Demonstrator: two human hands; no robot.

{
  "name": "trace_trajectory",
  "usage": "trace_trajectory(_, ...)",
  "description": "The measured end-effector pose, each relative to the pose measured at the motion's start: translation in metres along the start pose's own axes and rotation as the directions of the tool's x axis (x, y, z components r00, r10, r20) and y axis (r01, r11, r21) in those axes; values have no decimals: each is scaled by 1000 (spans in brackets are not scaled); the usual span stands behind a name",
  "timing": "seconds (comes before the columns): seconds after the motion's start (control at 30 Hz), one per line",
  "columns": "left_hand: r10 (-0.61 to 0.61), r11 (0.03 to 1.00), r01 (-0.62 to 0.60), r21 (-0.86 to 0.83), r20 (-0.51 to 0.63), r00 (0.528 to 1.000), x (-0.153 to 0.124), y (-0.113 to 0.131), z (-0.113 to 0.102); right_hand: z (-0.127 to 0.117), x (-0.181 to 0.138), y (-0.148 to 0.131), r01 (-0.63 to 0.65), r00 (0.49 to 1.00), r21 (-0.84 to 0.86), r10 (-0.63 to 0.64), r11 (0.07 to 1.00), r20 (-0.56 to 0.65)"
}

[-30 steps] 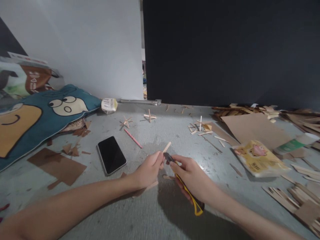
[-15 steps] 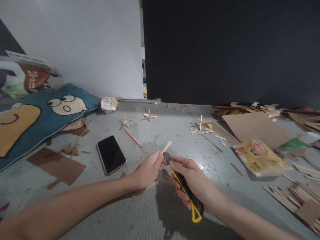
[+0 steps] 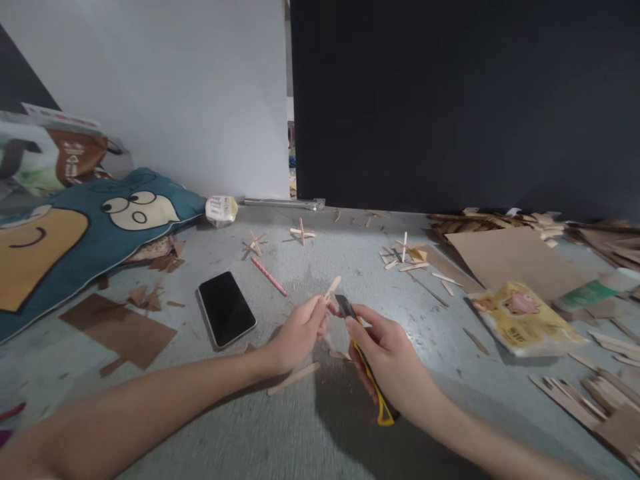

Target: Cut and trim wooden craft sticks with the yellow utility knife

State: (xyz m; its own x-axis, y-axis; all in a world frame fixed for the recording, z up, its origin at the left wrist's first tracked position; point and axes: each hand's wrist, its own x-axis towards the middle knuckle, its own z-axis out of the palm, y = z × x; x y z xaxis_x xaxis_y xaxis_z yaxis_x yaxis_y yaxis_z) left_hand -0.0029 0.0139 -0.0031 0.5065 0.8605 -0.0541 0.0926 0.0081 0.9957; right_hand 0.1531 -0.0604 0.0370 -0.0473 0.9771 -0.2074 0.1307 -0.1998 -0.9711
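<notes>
My left hand pinches a short wooden craft stick whose rounded tip points up and away. My right hand is wrapped round a black and yellow utility knife. The knife's dark tip rests just beside the stick, close to my left fingertips. Both hands hover low over the grey floor. A longer loose stick and a small cut piece lie on the floor under my hands.
A black phone lies left of my hands, a pink pencil beyond it. A teal cartoon cushion and brown card scraps are at the left. Cardboard, a yellow packet and stick piles fill the right.
The knife has tilted more upright and its tip has shifted slightly right of the stick. My left hand has lifted the stick a little. The long stick beneath my hands now shows fully.
</notes>
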Motion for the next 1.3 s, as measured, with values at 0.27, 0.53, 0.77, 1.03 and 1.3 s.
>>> trace_trajectory(0.27, 30, 999, -31, 42, 23, 999, -1, -7, 1, -6, 7, 10, -7, 999, -75, 10, 997, 47)
trace_trajectory(0.53, 90, 971, -101, 216, 60, 994, -5, 3, -1, -10, 10, 12, 14, 998, -153, -5, 988, 59)
trace_trajectory(0.77, 98, 937, -110, 332, 54, 994, -7, 3, -2, -12, 10, 13, 38, 998, -199, -27, 979, 55)
trace_trajectory(1.03, 78, 902, -91, 423, 48, 996, -9, 5, -2, -13, 8, 10, 121, 992, -362, -121, 924, 21)
trace_trajectory(1.3, 65, 911, -79, 406, 49, 997, -9, 6, 0, -12, 7, 11, 137, 988, -462, -155, 877, -3)
